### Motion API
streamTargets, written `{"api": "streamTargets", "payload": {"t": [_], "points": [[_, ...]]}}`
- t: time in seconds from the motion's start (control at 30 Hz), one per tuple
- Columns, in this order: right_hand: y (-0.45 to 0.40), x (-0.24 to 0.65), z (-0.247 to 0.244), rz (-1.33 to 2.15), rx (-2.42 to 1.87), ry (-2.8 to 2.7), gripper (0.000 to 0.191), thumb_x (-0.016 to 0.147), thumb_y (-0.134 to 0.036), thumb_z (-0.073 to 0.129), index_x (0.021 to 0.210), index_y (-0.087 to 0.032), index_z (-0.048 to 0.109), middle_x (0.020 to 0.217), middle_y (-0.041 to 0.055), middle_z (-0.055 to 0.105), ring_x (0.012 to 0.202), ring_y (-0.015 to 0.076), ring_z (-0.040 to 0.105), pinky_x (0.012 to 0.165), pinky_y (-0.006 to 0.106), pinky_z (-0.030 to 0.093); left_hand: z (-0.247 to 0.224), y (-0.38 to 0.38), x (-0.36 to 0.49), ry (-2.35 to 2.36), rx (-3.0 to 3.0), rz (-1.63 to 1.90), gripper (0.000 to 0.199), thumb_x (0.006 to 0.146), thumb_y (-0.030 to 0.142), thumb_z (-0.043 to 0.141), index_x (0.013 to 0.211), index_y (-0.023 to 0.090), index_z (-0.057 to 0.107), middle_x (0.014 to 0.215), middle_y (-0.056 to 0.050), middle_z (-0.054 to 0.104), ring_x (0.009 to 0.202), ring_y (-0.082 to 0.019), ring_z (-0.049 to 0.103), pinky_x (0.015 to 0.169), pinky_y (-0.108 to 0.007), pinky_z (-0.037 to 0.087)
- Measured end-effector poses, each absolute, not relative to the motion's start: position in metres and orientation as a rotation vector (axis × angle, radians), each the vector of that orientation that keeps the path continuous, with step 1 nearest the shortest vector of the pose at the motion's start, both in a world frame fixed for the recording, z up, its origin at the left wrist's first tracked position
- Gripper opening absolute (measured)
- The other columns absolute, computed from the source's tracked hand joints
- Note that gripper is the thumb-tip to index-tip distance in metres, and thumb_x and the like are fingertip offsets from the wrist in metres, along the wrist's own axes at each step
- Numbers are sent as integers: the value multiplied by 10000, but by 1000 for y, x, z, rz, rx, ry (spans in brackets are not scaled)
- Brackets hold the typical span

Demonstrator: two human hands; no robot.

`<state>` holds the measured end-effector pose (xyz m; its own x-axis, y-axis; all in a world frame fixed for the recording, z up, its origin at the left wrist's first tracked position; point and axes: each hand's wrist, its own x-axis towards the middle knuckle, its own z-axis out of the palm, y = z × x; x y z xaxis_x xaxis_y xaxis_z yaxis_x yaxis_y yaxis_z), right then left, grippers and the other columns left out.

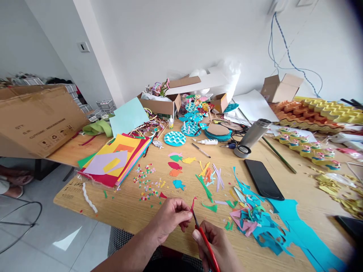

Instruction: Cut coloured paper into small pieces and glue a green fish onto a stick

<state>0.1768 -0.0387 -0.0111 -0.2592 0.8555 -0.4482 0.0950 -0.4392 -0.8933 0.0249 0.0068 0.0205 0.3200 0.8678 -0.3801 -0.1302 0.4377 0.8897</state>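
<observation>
Near the table's front edge, my left hand (pixel 176 217) pinches a small strip of red paper (pixel 193 203) between thumb and fingertips. Red-handled scissors (pixel 206 241) are in my right hand (pixel 212 238), their blades pointing up at the strip beside my left fingertips. Just beyond my hands lie cut-out paper fish: a blue fish (pixel 179 184), an orange fish (pixel 175 172), a red fish (pixel 174 165) and others. To their left are tiny paper bits (pixel 149 192). Narrow green strips (pixel 204 187) lie on the right, with lilac ones (pixel 218 177) behind.
A stack of coloured paper (pixel 113 160) lies at left. Blue paper scraps (pixel 272 234), a black phone (pixel 263 179) and a steel flask (pixel 253 136) are on the right. Farther back stand blue-painted discs (pixel 175 138), a glue bottle (pixel 208 142) and a cardboard box (pixel 159 105).
</observation>
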Motion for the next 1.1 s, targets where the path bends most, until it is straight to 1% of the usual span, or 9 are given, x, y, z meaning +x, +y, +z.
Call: {"api": "streamTargets", "payload": {"t": [0.37, 0.5, 0.63, 0.77, 0.87, 0.97, 1.03, 1.1], "points": [[-44, 178, -14, 1698, -1474, -1093, 504, 665, -632, 655, 626, -221, 366, 409, -86, 467, 276, 54, 387, 318, 174, 242, 15, 4, 32, 997, 831, 762, 237, 616, 300, 697, 684, 122, 555, 530, 24, 551, 451, -77, 471, 434, -208, 368], [-48, 176, -12, 1661, -1479, -1016, 538, 634, -666, 654, 606, -228, 342, 385, -99, 420, 272, 53, 367, 318, 181, 233, 10, 2, 38, 994, 807, 753, 223, 616, 290, 689, 684, 126, 553, 538, 23, 555, 452, -82, 488, 432, -207, 367], [-55, 174, -16, 1606, -1506, -923, 561, 618, -717, 625, 606, -222, 362, 361, -91, 432, 267, 46, 349, 314, 175, 213, 10, 0, 46, 996, 778, 747, 225, 604, 288, 695, 675, 130, 551, 519, 29, 548, 441, -79, 481, 426, -203, 361], [-62, 175, -24, 1574, -1544, -837, 580, 593, -748, 614, 611, -219, 375, 349, -89, 440, 252, 47, 350, 304, 172, 216, 12, -2, 52, 988, 750, 762, 242, 601, 299, 710, 667, 129, 550, 511, 39, 535, 432, -72, 471, 425, -203, 384], [-65, 177, -27, 1565, -1559, -811, 587, 593, -762, 599, 605, -220, 372, 358, -81, 453, 248, 54, 369, 303, 174, 224, 13, -3, 53, 972, 731, 783, 265, 598, 306, 730, 679, 123, 556, 547, 22, 561, 484, -92, 518, 441, -209, 428], [-65, 180, -26, 1584, -1541, -825, 574, 633, -758, 571, 611, -212, 393, 378, -69, 469, 264, 54, 384, 323, 174, 241, 13, -1, 48, 933, 725, 809, 282, 607, 309, 740, 698, 114, 557, 649, -23, 630, 552, -116, 590, 477, -219, 472], [-63, 183, -22, 1599, -1494, -864, 554, 678, -736, 554, 615, -206, 406, 385, -58, 474, 288, 60, 403, 349, 179, 249, 13, -1, 39, 907, 740, 801, 279, 639, 318, 723, 719, 112, 552, 683, -54, 664, 541, -119, 609, 480, -222, 485], [-58, 183, -15, 1594, -1432, -910, 517, 720, -687, 563, 621, -197, 429, 410, -44, 492, 330, 70, 433, 385, 192, 267, 14, -1, 29, 900, 773, 764, 269, 668, 325, 699, 730, 117, 540, 662, -71, 676, 495, -121, 605, 433, -211, 472]]}}
